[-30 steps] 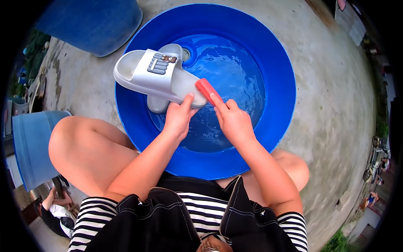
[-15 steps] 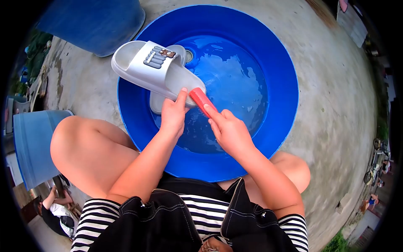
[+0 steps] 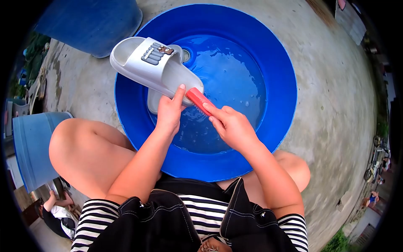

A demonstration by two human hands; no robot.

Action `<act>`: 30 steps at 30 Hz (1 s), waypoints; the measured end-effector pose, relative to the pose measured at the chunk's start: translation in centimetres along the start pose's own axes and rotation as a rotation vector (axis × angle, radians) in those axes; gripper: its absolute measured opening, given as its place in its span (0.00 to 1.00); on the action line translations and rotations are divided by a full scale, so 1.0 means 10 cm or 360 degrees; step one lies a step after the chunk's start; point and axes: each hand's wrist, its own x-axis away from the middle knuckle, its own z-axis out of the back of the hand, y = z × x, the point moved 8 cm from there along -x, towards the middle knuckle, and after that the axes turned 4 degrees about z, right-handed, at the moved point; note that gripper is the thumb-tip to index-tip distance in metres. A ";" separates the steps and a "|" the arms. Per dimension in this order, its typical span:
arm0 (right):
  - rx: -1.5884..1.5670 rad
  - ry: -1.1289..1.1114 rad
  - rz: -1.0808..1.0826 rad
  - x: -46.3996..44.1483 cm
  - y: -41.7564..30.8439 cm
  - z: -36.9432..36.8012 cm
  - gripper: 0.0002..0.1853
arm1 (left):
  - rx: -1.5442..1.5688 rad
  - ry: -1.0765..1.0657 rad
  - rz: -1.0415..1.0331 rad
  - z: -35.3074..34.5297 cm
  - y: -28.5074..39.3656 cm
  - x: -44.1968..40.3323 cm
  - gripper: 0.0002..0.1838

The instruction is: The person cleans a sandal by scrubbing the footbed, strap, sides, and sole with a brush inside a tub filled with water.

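Observation:
My left hand [image 3: 169, 114] grips a white slide sandal [image 3: 176, 77] by its heel end, thumb on top of the footbed. A grey cartoon design with a brown bear decorates its strap. Closed around a red scrub brush [image 3: 197, 100] is my right hand [image 3: 233, 127]; the brush's far end meets the sandal's heel edge, bristles facing down. Beneath lies a second sandal [image 3: 153, 101], mostly covered by the first, inside the round blue tub [image 3: 277, 80]. Shallow water [image 3: 235, 92] covers the tub's bottom.
A large blue container [image 3: 92, 25] stands at the upper left, and a lighter blue bucket [image 3: 40, 145] beside my left knee. Another person [image 3: 61, 212] is at the lower left. Concrete ground [image 3: 331, 113] surrounds the tub; motorbikes [image 3: 373, 161] are far right.
The sandal, the brush and both hands have shifted slightly up and to the left. Both hands keep their hold.

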 end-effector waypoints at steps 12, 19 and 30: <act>-0.1415 0.0493 -0.0648 -0.08 0.46 0.10 0.33 | -0.0872 -0.0011 -0.0236 -0.12 -0.13 0.10 0.41; -0.1087 0.0575 -0.0996 -0.05 1.05 0.13 0.33 | -0.2934 -0.0062 -0.0420 -0.10 -0.36 0.11 0.53; 0.0099 0.0100 -0.0203 -0.15 0.60 -0.04 0.25 | -0.3009 -0.0107 0.0417 0.34 -0.44 0.02 0.75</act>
